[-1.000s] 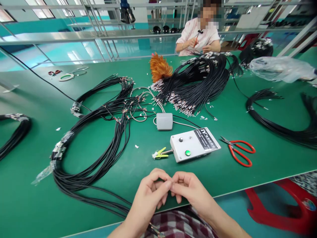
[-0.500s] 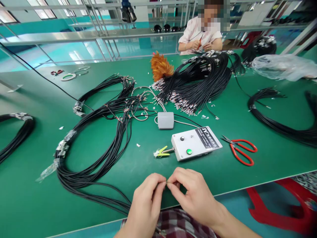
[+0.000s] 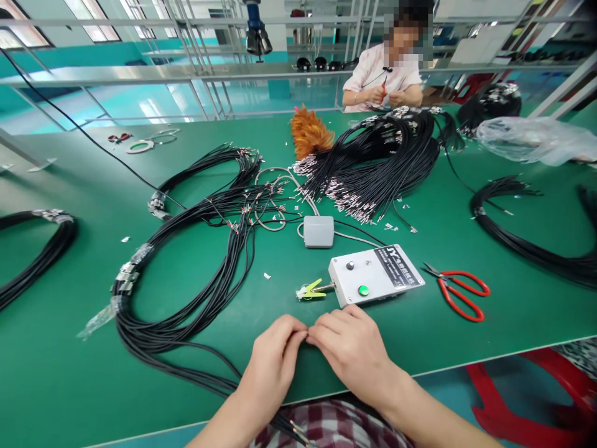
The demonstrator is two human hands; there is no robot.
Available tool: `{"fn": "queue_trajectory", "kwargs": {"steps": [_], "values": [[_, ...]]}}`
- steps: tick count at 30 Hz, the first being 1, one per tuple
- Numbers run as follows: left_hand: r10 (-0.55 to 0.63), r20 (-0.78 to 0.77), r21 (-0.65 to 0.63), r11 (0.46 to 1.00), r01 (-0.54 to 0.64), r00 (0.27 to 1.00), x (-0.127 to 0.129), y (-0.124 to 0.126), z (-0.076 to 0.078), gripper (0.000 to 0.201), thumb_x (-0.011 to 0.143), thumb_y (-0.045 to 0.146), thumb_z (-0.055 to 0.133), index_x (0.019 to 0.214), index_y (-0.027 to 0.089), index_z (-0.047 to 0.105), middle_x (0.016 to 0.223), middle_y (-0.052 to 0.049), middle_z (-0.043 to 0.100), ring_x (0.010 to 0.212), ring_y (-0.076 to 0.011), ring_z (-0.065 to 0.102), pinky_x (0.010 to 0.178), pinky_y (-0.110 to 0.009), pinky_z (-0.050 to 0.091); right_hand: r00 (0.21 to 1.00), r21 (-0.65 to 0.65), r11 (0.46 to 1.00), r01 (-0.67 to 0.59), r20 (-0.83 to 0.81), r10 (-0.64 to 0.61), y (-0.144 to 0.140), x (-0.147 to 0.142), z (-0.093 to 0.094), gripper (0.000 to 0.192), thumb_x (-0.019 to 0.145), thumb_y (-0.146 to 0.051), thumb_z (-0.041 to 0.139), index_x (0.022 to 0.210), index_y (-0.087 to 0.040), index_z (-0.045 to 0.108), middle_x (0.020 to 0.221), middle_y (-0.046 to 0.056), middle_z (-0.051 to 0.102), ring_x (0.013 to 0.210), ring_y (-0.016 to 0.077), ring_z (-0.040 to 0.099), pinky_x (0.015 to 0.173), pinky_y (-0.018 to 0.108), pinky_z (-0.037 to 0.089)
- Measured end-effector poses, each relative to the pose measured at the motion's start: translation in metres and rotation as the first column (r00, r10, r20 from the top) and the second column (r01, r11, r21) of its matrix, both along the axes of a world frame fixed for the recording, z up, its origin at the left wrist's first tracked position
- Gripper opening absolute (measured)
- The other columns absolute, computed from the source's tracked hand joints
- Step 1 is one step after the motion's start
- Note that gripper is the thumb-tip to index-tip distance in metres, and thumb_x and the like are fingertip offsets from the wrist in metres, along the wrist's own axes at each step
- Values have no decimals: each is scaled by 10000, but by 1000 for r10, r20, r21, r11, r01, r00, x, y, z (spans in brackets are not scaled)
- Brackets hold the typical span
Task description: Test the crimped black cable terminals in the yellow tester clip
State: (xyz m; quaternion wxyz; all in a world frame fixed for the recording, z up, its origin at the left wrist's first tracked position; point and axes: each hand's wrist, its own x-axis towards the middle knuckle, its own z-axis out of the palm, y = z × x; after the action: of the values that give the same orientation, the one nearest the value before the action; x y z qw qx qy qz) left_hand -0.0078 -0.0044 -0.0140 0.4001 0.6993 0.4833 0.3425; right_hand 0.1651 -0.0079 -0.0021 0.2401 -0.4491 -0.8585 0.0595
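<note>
My left hand (image 3: 273,354) and my right hand (image 3: 349,345) meet fingertip to fingertip above the table's front edge. Both are closed in a pinch, and what lies between the fingertips is too small and covered to make out. Black cables (image 3: 196,370) run from a taped bundle (image 3: 128,298) on the left to pass beneath my left wrist. Their stripped ends (image 3: 298,429) show over my lap. Just beyond my hands sits a white control box (image 3: 364,277) with a lit green button and a yellow clip (image 3: 312,290) on its shaft.
Red-handled cutters (image 3: 459,292) lie right of the box, a grey pedal (image 3: 318,231) behind it. A large heap of black cables (image 3: 373,165) and an orange feather duster (image 3: 310,134) are farther back. Across the table (image 3: 280,280) a co-worker (image 3: 382,81) handles something orange. A red stool (image 3: 527,392) stands lower right.
My right hand has turned over so its back shows more, and its fingers have closed in against my left fingertips. The cable ends over my lap have come into clearer view.
</note>
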Motion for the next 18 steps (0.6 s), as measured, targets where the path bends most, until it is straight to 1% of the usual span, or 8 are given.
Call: {"fn": "queue_trajectory", "kwargs": {"steps": [2, 3, 4, 6, 8, 9, 13, 18], "values": [[-37, -32, 114, 993, 40, 999, -3, -1, -3, 213, 929, 165, 460, 807, 209, 629, 757, -22, 645, 681, -163, 602, 665, -250, 480, 999, 36, 999, -41, 24, 40, 6, 0, -1, 287, 1001, -221, 460, 786, -197, 649, 709, -7, 683, 664, 138, 546, 660, 320, 262], [-25, -27, 126, 992, 29, 999, -5, 0, -4, 208, 927, 163, 463, 810, 210, 628, 760, -22, 646, 684, -162, 602, 667, -249, 478, 998, 46, 997, -53, 34, 52, 9, 1, 0, 263, 996, -224, 473, 807, -199, 654, 723, -7, 693, 692, 144, 555, 669, 321, 264], [7, -8, 101, 995, -6, 1000, -6, 2, -5, 195, 927, 172, 474, 807, 209, 624, 755, -19, 646, 683, -160, 601, 663, -247, 474, 998, 59, 997, -56, 45, 53, 14, 3, 1, 221, 987, -234, 499, 839, -202, 660, 761, -4, 709, 740, 153, 567, 689, 322, 272], [122, 58, -27, 992, -120, 991, -8, 8, -4, 162, 916, 216, 516, 784, 203, 609, 723, -8, 634, 669, -156, 595, 645, -244, 465, 997, 92, 995, -24, 77, 17, 24, 7, 5, 101, 947, -266, 582, 940, -207, 664, 917, 9, 738, 883, 180, 582, 755, 327, 291], [217, 117, -152, 968, -198, 969, -9, 17, -1, 157, 895, 262, 546, 763, 194, 596, 686, 2, 615, 652, -155, 590, 629, -244, 460, 987, 121, 992, 34, 150, -52, 37, 10, 9, 154, 892, -289, 666, 1019, -203, 651, 1069, 29, 723, 1000, 205, 566, 823, 340, 296], [244, 139, -189, 958, -216, 960, -9, 22, 0, 161, 884, 279, 553, 755, 190, 590, 672, 4, 607, 646, -155, 589, 623, -245, 459, 975, 127, 990, 57, 205, -82, 43, 10, 10, 182, 873, -284, 689, 1029, -199, 648, 1091, 36, 714, 1019, 212, 559, 839, 345, 293], [272, 158, -219, 947, -235, 949, -6, 36, 3, 172, 848, 313, 566, 736, 182, 575, 644, 3, 604, 616, -156, 584, 593, -245, 449, 923, 109, 991, 75, 368, -111, 61, 9, 10, 38, 861, -168, 670, 885, -194, 654, 898, 29, 704, 916, 209, 564, 821, 355, 282], [288, 140, -210, 944, -255, 947, -1, 47, -1, 162, 821, 317, 569, 720, 191, 569, 638, 8, 602, 599, -157, 575, 594, -251, 437, 915, 89, 994, 60, 394, -91, 67, 5, 9, 127, 840, -87, 633, 764, -190, 625, 788, 21, 674, 842, 198, 555, 850, 356, 280]]}}
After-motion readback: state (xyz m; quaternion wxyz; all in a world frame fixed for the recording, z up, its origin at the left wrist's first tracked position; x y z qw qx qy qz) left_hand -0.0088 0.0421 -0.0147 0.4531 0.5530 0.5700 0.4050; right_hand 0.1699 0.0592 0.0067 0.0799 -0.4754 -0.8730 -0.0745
